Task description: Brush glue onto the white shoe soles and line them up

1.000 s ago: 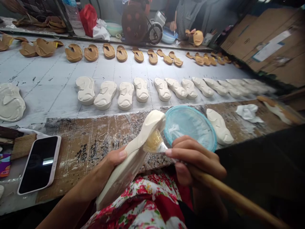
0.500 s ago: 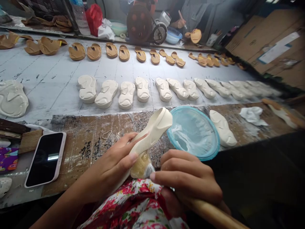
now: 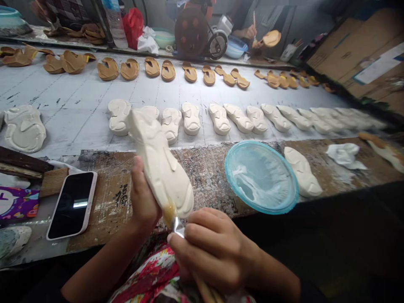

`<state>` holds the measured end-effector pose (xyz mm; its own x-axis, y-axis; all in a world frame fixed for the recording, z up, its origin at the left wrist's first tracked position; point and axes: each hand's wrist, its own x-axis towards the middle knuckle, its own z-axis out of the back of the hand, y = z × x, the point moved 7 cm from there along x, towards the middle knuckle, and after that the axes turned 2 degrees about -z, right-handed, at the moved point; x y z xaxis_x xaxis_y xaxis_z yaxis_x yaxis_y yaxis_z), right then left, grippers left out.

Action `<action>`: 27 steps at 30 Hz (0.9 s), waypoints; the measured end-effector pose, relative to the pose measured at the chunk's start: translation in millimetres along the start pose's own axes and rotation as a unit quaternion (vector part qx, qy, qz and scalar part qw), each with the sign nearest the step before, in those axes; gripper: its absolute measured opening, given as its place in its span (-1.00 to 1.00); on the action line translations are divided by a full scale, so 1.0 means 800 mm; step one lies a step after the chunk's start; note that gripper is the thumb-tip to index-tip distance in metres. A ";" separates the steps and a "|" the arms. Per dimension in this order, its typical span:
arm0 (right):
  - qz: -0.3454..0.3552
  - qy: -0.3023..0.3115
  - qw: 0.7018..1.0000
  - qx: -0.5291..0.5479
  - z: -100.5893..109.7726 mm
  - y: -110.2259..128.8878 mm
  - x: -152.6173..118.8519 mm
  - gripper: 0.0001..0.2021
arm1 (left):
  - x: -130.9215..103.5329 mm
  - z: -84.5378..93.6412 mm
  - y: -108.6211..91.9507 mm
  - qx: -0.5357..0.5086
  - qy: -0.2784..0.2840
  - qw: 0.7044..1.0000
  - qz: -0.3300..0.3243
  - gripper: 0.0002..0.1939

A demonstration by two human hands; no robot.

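Note:
My left hand [image 3: 143, 198] is wrapped round a cream-white shoe sole [image 3: 162, 162], held tilted with its moulded upper face turned towards me. In my right hand [image 3: 214, 248] is a brush [image 3: 178, 227] with a metal ferrule and a wooden handle. Its yellowish bristles touch the near end of the sole, by the edge. To the right of my hands stands a round blue bowl [image 3: 261, 176] with milky white liquid in it. Another white sole [image 3: 303, 171] lies just beyond the bowl.
Several white soles [image 3: 220, 119] form a row across the table [image 3: 78, 101]; behind them runs a row of brown shoe pieces [image 3: 168, 70]. A phone [image 3: 72, 206] lies on the left. A crumpled tissue [image 3: 345, 155] lies right. Across the table, a person's hand [image 3: 251, 31] holds a brush.
My left hand has turned the sole from edge-on to face-up and shifted it left. My right hand has brought the brush left and up against the sole's near end.

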<state>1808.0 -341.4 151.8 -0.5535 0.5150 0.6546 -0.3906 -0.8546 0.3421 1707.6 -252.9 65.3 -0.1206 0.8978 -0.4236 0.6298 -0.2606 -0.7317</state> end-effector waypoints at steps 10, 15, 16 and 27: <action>0.019 -0.076 0.995 0.061 0.031 -0.016 -0.026 -0.70 | 0.015 -0.017 0.032 -0.090 0.201 0.954 0.203 -0.45; -0.074 -0.248 0.952 0.166 0.051 -0.036 -0.039 -0.82 | -0.002 -0.034 0.050 -0.128 0.263 0.902 0.317 -0.47; -0.103 -0.273 0.938 0.186 0.049 -0.039 -0.042 -0.83 | -0.005 -0.037 0.050 -0.139 0.259 0.903 0.314 -0.47; -0.174 -0.314 0.894 0.266 0.055 -0.079 -0.069 -0.81 | -0.006 -0.033 0.059 -0.109 0.287 0.903 0.300 -0.35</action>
<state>1895.4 -318.3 123.6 0.1220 0.7602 0.6381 0.0396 -0.6461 0.7622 1758.0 -260.0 47.1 0.6707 0.6708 -0.3166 0.5935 -0.7413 -0.3133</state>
